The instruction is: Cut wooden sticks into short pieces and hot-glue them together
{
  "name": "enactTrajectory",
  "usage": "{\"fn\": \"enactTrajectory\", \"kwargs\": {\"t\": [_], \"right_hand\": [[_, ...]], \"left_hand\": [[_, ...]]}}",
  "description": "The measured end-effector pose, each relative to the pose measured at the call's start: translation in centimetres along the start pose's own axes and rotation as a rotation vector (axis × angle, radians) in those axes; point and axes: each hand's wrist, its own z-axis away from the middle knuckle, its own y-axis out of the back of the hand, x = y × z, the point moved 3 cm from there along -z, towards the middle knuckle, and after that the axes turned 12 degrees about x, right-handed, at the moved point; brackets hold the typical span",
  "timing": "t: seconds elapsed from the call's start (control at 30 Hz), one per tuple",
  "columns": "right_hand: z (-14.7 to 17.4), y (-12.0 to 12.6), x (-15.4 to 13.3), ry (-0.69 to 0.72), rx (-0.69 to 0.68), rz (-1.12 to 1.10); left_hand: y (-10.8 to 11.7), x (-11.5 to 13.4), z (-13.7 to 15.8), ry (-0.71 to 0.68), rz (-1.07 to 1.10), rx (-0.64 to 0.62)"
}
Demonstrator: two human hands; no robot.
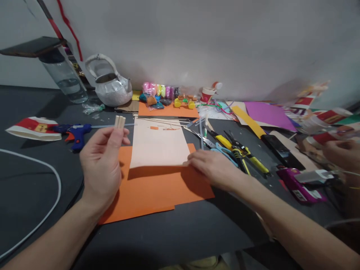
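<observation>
My left hand (pixel 102 161) is raised above the table, its thumb and fingers closed on a small bundle of short wooden sticks (pixel 120 121) whose ends point up. The fingertips of my right hand (pixel 212 167) grip the near right corner of a cream sheet (pixel 160 146). That sheet's near edge is lifted and casts a shadow on the orange card (pixel 157 191) beneath it. Small orange scraps (pixel 154 128) and thin wooden strips lie on the sheet's far end. Beyond my right hand are blue-handled scissors (pixel 225 152) and pliers (pixel 257 161) with yellow-and-black handles.
A blue glue gun (pixel 78 135) and a cut paper cup (pixel 35 128) lie left. Behind stand a silver kettle (pixel 112 90), a water bottle (pixel 67 82) and bagged coloured clay (pixel 160 93). Right are a black phone (pixel 282 152), a purple power strip (pixel 298 187) and another person's hand (pixel 341 153).
</observation>
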Motion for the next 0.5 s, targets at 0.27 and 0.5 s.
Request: {"fn": "enactTrajectory", "kwargs": {"t": [0.27,0.5], "right_hand": [[-7.4,4.4,6.4,-0.355,0.338,0.196],[-3.8,3.7,3.0,-0.180,0.225,-0.088]], "left_hand": [[0.0,0.0,0.5,-0.098,-0.083,0.048],[-0.1,0.4,1.2,-0.186,-0.111,-0.054]]}}
